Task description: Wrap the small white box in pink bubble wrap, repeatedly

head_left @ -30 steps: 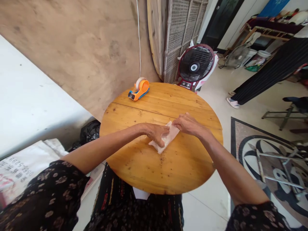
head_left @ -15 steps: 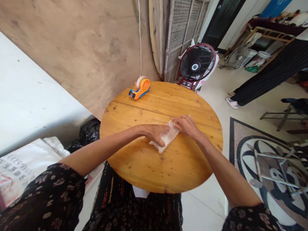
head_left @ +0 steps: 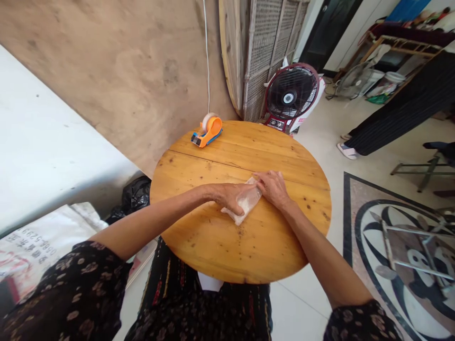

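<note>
A small clear plastic bag (head_left: 245, 207) with something whitish inside lies slantwise on the round wooden table (head_left: 213, 251). My left hand (head_left: 229, 195) rests over its lower left part, thumb on the near side and fingers reaching along the far side. At the bag's upper right end, the bent fingers of my right hand (head_left: 272, 185) press together on the plastic. The fingertips of both hands come close to each other there. What exactly the bag contains is hard to make out.
An orange and blue tape dispenser (head_left: 208, 130) stands at the table's far left edge. Behind the table is a dark red fan (head_left: 291, 94). A person's legs (head_left: 398, 104) are at right, near a metal-framed stool (head_left: 415, 251). White sacks (head_left: 53, 232) and a black bag (head_left: 137, 194) lie at left.
My left fingers have straightened a little towards the bag's upper end. My right hand has shifted slightly, still at that end. The bag stays in nearly the same place.
</note>
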A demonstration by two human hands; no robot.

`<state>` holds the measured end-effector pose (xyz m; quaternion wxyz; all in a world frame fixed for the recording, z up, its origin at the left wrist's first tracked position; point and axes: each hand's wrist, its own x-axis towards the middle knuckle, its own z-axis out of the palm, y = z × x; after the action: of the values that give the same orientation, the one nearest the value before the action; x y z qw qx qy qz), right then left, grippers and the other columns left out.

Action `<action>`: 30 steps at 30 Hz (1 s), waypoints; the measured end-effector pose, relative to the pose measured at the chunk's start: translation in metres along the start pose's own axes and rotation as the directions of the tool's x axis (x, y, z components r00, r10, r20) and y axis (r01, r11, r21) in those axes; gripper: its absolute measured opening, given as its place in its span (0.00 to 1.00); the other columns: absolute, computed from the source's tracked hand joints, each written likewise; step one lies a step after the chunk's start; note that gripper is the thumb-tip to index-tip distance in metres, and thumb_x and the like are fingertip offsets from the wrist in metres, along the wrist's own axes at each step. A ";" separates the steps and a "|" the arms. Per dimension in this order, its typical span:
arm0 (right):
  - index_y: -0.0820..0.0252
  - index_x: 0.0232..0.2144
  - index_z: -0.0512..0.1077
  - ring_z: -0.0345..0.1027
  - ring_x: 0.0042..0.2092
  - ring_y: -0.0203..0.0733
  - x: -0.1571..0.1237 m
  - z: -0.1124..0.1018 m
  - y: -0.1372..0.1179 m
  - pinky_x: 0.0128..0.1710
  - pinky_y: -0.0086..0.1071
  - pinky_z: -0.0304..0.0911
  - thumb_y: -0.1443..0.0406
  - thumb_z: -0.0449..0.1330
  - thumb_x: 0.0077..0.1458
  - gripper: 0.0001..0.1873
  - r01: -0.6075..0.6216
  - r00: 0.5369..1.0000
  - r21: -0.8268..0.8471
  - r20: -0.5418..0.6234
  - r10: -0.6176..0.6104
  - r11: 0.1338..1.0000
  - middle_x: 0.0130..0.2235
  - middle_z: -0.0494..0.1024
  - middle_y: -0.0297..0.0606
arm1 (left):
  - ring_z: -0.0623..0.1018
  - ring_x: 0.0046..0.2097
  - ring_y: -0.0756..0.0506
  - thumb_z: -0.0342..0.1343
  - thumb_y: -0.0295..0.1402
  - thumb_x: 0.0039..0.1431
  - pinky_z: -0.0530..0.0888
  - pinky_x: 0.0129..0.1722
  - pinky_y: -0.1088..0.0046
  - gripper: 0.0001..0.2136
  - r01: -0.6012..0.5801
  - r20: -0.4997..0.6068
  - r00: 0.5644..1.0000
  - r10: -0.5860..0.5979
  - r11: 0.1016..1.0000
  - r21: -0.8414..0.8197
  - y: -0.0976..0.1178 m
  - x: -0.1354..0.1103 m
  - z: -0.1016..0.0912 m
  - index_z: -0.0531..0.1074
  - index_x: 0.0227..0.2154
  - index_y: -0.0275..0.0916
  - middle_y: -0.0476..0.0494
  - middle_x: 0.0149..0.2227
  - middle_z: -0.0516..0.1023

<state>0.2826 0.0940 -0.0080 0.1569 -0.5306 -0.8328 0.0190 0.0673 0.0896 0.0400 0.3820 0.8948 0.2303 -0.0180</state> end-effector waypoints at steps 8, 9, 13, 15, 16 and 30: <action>0.60 0.52 0.67 0.63 0.48 0.52 0.002 -0.014 -0.009 0.45 0.39 0.48 0.60 0.58 0.57 0.21 -0.076 0.997 -0.165 0.005 0.078 0.983 0.48 0.76 0.48 | 0.60 0.63 0.37 0.57 0.42 0.49 0.60 0.61 0.63 0.31 0.092 0.040 0.994 -0.098 0.987 0.130 0.006 -0.007 -0.002 0.62 0.58 0.43 0.42 0.64 0.55; 0.60 0.50 0.68 0.64 0.48 0.53 0.002 -0.015 -0.012 0.45 0.39 0.48 0.60 0.58 0.57 0.19 -0.091 0.996 -0.183 0.004 0.093 0.979 0.47 0.76 0.48 | 0.62 0.62 0.37 0.57 0.41 0.48 0.61 0.60 0.64 0.30 0.087 0.039 0.995 -0.092 0.988 0.125 0.007 -0.007 -0.002 0.63 0.57 0.42 0.42 0.63 0.58; 0.59 0.43 0.69 0.67 0.44 0.50 0.000 -0.015 -0.025 0.42 0.37 0.50 0.62 0.57 0.58 0.12 -0.132 0.988 -0.249 0.043 0.147 0.960 0.40 0.78 0.47 | 0.69 0.54 0.40 0.56 0.38 0.47 0.66 0.53 0.68 0.22 0.066 0.031 0.997 -0.070 0.990 0.126 0.011 -0.007 -0.003 0.70 0.47 0.40 0.43 0.52 0.67; 0.58 0.41 0.70 0.68 0.41 0.49 -0.002 -0.014 -0.030 0.39 0.36 0.51 0.62 0.56 0.59 0.10 -0.147 0.982 -0.270 0.072 0.172 0.952 0.38 0.79 0.47 | 0.70 0.51 0.41 0.56 0.38 0.47 0.68 0.51 0.69 0.21 0.083 0.018 0.996 -0.086 0.988 0.127 0.014 -0.008 -0.001 0.71 0.46 0.39 0.43 0.49 0.67; 0.58 0.41 0.70 0.69 0.41 0.48 -0.002 -0.014 -0.032 0.38 0.35 0.51 0.61 0.56 0.59 0.09 -0.149 0.980 -0.272 0.088 0.179 0.951 0.37 0.79 0.46 | 0.71 0.50 0.41 0.56 0.38 0.47 0.68 0.50 0.69 0.21 0.098 0.011 0.995 -0.100 0.988 0.122 0.015 -0.009 0.000 0.71 0.46 0.39 0.43 0.49 0.67; 0.57 0.38 0.73 0.72 0.39 0.47 0.008 -0.017 -0.025 0.32 0.32 0.55 0.53 0.60 0.54 0.15 -0.346 0.919 -0.096 0.165 0.358 0.933 0.38 0.80 0.42 | 0.75 0.51 0.37 0.53 0.44 0.52 0.71 0.49 0.63 0.27 0.355 -0.094 0.933 -0.348 0.933 0.063 0.037 -0.020 0.033 0.64 0.56 0.46 0.38 0.65 0.51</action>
<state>0.2627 0.0877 0.0149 0.0577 -0.6727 -0.7346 0.0676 0.0698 0.0365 0.0463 0.3272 0.8536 0.4012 -0.0587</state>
